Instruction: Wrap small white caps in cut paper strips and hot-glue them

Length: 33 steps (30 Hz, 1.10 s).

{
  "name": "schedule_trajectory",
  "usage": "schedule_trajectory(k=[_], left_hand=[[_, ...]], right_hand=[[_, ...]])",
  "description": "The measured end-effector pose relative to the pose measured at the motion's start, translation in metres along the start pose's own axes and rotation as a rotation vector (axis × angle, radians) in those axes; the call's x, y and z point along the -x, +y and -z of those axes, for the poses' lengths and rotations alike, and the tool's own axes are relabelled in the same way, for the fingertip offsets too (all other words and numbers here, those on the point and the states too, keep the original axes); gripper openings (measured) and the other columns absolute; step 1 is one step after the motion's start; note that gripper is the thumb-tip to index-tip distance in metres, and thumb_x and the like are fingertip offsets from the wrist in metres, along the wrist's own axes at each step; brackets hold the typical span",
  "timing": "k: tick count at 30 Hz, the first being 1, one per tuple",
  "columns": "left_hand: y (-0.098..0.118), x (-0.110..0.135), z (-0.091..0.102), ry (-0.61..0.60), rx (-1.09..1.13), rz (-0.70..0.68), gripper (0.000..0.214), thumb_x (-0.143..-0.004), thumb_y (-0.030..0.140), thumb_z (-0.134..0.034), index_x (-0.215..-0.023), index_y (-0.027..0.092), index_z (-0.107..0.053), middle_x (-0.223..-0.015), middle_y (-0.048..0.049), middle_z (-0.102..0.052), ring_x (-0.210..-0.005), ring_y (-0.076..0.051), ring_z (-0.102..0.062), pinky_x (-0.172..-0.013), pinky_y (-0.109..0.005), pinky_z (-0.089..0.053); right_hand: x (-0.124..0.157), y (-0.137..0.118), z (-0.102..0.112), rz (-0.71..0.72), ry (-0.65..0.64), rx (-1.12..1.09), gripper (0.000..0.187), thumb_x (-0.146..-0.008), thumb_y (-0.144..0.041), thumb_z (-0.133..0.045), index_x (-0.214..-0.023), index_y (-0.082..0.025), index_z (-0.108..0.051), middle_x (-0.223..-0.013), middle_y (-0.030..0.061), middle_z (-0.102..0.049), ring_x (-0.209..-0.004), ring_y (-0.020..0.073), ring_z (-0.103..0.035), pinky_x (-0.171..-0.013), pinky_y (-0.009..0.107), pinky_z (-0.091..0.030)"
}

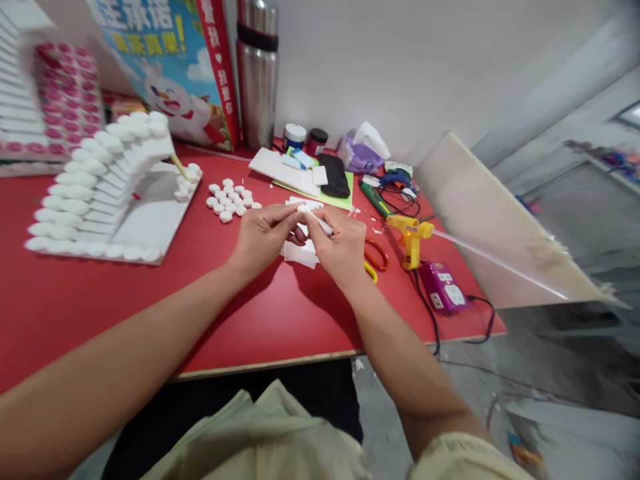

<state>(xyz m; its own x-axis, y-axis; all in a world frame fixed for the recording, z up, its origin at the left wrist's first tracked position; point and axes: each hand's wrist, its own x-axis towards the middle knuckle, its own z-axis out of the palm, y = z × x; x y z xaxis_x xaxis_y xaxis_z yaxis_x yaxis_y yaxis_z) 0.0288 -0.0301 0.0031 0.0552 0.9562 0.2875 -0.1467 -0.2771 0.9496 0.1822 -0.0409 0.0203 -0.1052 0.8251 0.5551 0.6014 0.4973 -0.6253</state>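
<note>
Over the red table, my left hand (263, 235) and my right hand (341, 241) meet with fingertips pinched together on a small white roll (320, 223), perhaps paper or soft foam. Fingers hide part of it. White sheets (302, 255) lie beneath the hands. Just left of them sits a group of small white rounded pieces (228, 199). Farther left stands a white stair-like model (117, 200) edged with similar white pieces. Scissors with red and yellow handles (376, 256) lie beside my right hand, partly covered by it.
A yellow glue gun (411, 235) with a long clear stick and a purple power socket (443, 287) occupy the right side, with cables trailing off the edge. Behind are a steel flask (257, 80), paint jars (295, 136), a black case (334, 175) and a tissue pack (361, 152).
</note>
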Motion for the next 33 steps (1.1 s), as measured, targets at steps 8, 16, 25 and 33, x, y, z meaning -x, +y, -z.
schedule_trajectory(k=[8,16,25,33], left_hand=[[-0.001,0.005,-0.002,0.058,-0.251,-0.164,0.021,-0.094,0.032,-0.07,-0.084,0.02,-0.083,-0.071,-0.0034,-0.074,-0.065,-0.016,-0.067,-0.067,-0.028,-0.055],[0.016,-0.003,0.007,-0.031,-0.03,0.073,0.021,-0.081,0.037,-0.083,-0.083,0.016,-0.083,-0.071,-0.0051,-0.076,-0.061,-0.017,-0.07,-0.063,-0.029,-0.06],[0.009,-0.012,0.021,-0.2,0.127,0.252,0.035,-0.073,0.04,-0.092,-0.097,0.015,-0.085,-0.077,-0.0075,-0.078,-0.064,-0.017,-0.072,-0.065,-0.031,-0.062],[0.011,-0.011,0.015,-0.141,-0.076,0.045,0.024,-0.083,0.037,-0.081,-0.096,0.016,-0.083,-0.072,-0.0036,-0.072,-0.057,-0.013,-0.06,-0.057,-0.026,-0.049]], right_hand=[[0.002,0.0,-0.004,0.026,-0.002,0.09,0.027,-0.101,-0.032,-0.054,-0.08,-0.022,-0.068,-0.078,0.005,-0.071,-0.073,0.0193,-0.063,-0.077,0.034,-0.047],[-0.005,0.001,0.012,-0.101,-0.096,-0.158,0.022,-0.097,-0.035,-0.062,-0.08,-0.023,-0.071,-0.071,0.0007,-0.069,-0.063,0.016,-0.061,-0.062,0.029,-0.046],[-0.007,0.005,0.024,-0.113,-0.232,-0.266,0.023,-0.098,-0.038,-0.065,-0.083,-0.021,-0.073,-0.071,-0.0004,-0.071,-0.051,0.0109,-0.057,-0.051,0.025,-0.043],[-0.014,0.003,0.018,-0.509,-0.32,-0.599,0.049,-0.091,-0.068,-0.068,-0.089,-0.019,-0.071,-0.078,0.0048,-0.075,-0.05,0.0116,-0.061,-0.048,0.025,-0.051]])
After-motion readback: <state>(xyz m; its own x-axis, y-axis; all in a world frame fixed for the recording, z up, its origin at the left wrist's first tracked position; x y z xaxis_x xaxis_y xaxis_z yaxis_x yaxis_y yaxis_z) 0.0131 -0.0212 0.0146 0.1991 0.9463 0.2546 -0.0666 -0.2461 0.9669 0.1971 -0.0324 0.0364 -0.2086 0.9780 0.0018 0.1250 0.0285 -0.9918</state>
